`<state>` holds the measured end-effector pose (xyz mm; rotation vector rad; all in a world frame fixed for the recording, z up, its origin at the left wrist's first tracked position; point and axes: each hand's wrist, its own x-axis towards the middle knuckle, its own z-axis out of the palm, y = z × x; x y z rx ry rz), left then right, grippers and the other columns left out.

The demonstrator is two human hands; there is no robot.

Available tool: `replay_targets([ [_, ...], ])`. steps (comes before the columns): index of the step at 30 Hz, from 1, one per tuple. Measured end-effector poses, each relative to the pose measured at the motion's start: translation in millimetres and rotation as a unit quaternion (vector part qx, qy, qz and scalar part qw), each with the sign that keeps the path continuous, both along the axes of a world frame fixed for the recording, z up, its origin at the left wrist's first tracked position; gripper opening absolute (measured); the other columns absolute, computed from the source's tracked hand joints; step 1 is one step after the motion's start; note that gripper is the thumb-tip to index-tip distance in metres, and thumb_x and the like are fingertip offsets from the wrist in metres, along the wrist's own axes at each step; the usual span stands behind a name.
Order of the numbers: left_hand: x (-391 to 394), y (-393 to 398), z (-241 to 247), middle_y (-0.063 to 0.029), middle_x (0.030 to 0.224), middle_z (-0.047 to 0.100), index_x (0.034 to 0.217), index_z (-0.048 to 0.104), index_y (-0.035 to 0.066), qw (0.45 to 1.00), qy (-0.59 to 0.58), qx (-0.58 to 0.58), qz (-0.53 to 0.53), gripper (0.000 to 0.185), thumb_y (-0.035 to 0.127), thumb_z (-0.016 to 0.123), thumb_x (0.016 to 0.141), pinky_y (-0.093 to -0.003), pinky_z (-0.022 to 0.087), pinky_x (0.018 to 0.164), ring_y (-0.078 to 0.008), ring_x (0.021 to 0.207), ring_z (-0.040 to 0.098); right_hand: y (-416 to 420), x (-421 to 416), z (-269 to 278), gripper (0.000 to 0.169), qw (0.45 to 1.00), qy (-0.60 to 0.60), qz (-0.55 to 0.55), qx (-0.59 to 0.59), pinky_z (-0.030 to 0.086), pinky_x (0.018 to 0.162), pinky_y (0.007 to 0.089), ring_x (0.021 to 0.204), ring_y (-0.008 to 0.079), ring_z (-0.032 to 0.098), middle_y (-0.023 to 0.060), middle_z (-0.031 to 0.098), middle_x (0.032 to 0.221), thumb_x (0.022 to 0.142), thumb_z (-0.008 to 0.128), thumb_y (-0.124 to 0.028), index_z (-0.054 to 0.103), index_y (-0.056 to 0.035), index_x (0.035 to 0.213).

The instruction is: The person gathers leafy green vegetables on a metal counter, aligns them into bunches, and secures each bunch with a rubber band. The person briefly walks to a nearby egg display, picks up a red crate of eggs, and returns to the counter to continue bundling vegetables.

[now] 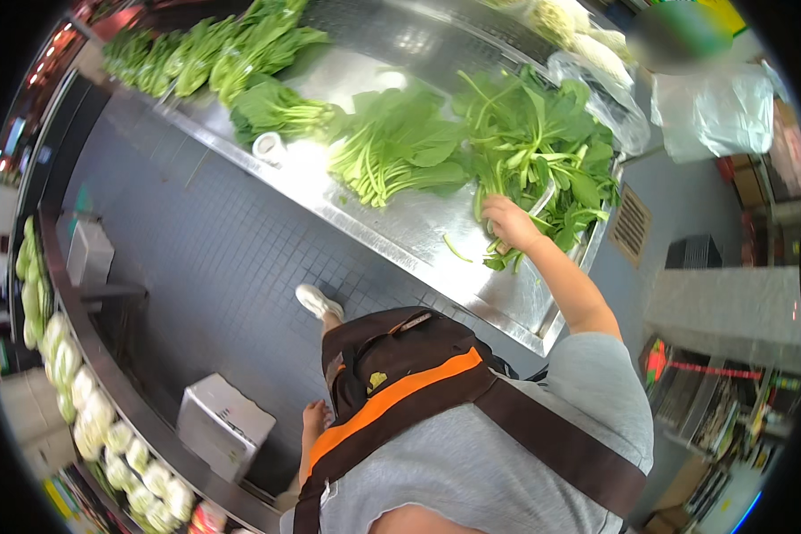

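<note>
My right hand (509, 223) reaches into a heap of leafy greens (541, 127) at the right end of a stainless-steel table (434, 233). It is closed around what looks like a knife (544, 198); a pale blade shows beyond the hand, and the fingers touch green stems. A loose stem (456, 248) lies on the metal nearby. Left of the heap rests a spread bunch of greens (394, 143), then a smaller bunch (280, 110) and a white roll of tape (269, 148). My left hand (316, 418) hangs beside the brown apron (407, 360), its fingers partly hidden.
Bagged greens (233, 60) line the table's far left. Pale cabbages (594, 47) and a clear plastic bag (714, 113) are at the upper right. A white foam box (223, 424) stands on the tiled floor near a vegetable shelf (120, 394). A floor drain (631, 223) lies right of the table.
</note>
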<state>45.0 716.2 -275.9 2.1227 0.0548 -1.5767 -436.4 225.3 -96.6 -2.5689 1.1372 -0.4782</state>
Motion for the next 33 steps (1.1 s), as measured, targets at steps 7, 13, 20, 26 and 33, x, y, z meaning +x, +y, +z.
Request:
replay_targets([
  [7,135.5,-173.3,-18.5,-0.0054,0.07,0.058,0.095,0.054,0.003,0.946,-0.02,0.03,-0.323,0.019,0.018,0.051,0.084,-0.0293,0.042,0.046,-0.0156,0.059,0.056,22.0,31.3,6.0,0.044,0.907,-0.075,-0.414,-0.033,0.041,0.086,0.0375,0.102,0.0333,0.046,0.0158,0.051,0.103,0.064,0.065,-0.005,0.05,-0.0036,0.105],
  [13,259.7,-435.6,-0.3,-0.0057,0.07,0.057,0.094,0.054,0.002,0.963,-0.015,-0.129,-0.238,0.017,0.016,0.049,0.085,-0.0294,0.041,0.044,-0.0143,0.057,0.054,-14.1,107.8,-16.6,0.072,0.728,0.083,-0.661,0.163,0.041,0.085,0.0392,0.1,0.0334,0.05,0.0203,0.052,0.108,0.06,0.074,-0.035,0.042,0.0008,0.114],
  [20,223.3,-596.6,105.6,-0.004,0.077,0.058,0.102,0.054,0.004,0.946,-0.022,-0.184,-0.265,0.026,0.021,0.053,0.083,-0.0219,0.04,0.057,-0.009,0.061,0.053,-39.4,94.0,15.8,0.045,0.654,0.024,-0.73,0.196,0.048,0.071,0.0353,0.081,0.0302,0.061,0.02,0.062,0.086,0.059,0.07,-0.026,0.058,0.0026,0.092],
  [26,135.1,-609.3,220.2,-0.0046,0.072,0.06,0.087,0.06,0.0,0.81,0.206,-0.209,-0.508,0.022,0.02,0.053,0.085,-0.0215,0.04,0.058,-0.0092,0.063,0.053,-21.7,113.6,141.0,0.032,0.698,-0.22,-0.662,0.159,0.043,0.056,0.0282,0.062,0.0141,0.055,0.0087,0.06,0.074,0.065,0.065,-0.018,0.059,0.0019,0.089],
  [33,-18.4,-661.0,153.7,-0.0218,0.118,0.046,0.121,0.041,-0.002,0.62,-0.081,-0.545,-0.559,0.058,0.032,0.06,0.079,-0.0374,0.034,0.093,-0.0328,0.109,0.044,-38.3,213.5,109.4,0.053,0.722,-0.242,-0.624,0.176,0.048,0.062,0.0323,0.071,0.0229,0.059,0.0166,0.06,0.086,0.068,0.07,-0.031,0.051,0.0033,0.104],
])
